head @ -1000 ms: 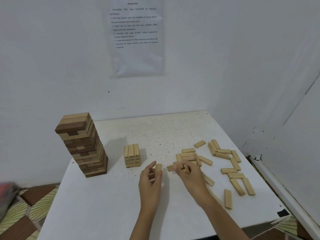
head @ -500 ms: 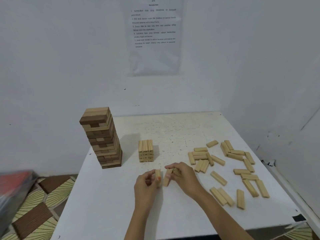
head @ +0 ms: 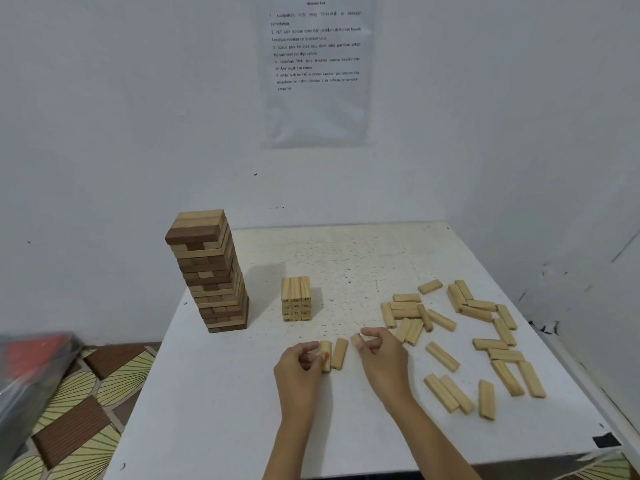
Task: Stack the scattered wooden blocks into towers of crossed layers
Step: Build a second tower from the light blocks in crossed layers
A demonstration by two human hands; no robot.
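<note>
Standing finished at the table's (head: 214,410) left, tall tower (head: 211,271) and short tower (head: 295,298) leave the near centre free for building; loose blocks (head: 478,341) lie scattered right. Left hand (head: 299,367) pinches one block (head: 325,355) beside a laid block (head: 339,353), right hand (head: 382,358) grips a third (head: 356,339), likely squaring a layer

Tall tower (head: 210,271) at worktop (head: 214,410) far left corner. Short tower (head: 296,298) just right of it, apart. Scattered blocks (head: 485,341) spread over right half. Two blocks (head: 333,355) side by side near centre front, between left hand (head: 299,370) and right hand (head: 382,358). Printed sheet (head: 317,67) on wall behind.
</note>
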